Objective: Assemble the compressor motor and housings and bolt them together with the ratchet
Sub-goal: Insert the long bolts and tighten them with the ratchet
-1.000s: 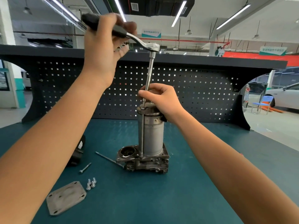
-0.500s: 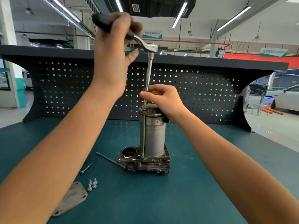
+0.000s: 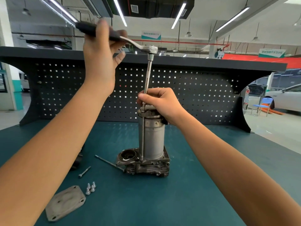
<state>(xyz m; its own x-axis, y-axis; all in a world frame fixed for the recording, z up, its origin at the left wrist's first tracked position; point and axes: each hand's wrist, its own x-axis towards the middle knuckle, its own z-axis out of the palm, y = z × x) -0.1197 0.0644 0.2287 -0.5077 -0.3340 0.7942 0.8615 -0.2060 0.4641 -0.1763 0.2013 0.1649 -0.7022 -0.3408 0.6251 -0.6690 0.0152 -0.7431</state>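
Observation:
The compressor [image 3: 153,137] stands upright on the green bench: a grey motor cylinder on a finned lower housing [image 3: 146,168]. A long bolt runs down its left side. The ratchet [image 3: 138,45] sits high above it, joined to a long extension bar [image 3: 147,82] that reaches down to the bolt head at the cylinder's top. My left hand [image 3: 101,51] grips the ratchet's black handle. My right hand [image 3: 160,101] rests over the top of the motor, its thumb and fingers pinching the lower end of the extension bar.
On the bench left of the housing lie a long bolt [image 3: 109,163], a shorter bolt [image 3: 84,172], three small screws [image 3: 90,188] and a square cover plate [image 3: 65,203]. A dark part [image 3: 77,160] is half hidden behind my left forearm. A black pegboard [image 3: 195,92] backs the bench.
My left hand has swung the ratchet handle back and forth, and it now points up and left, blurred. My right hand stays on the extension bar. The compressor has not moved.

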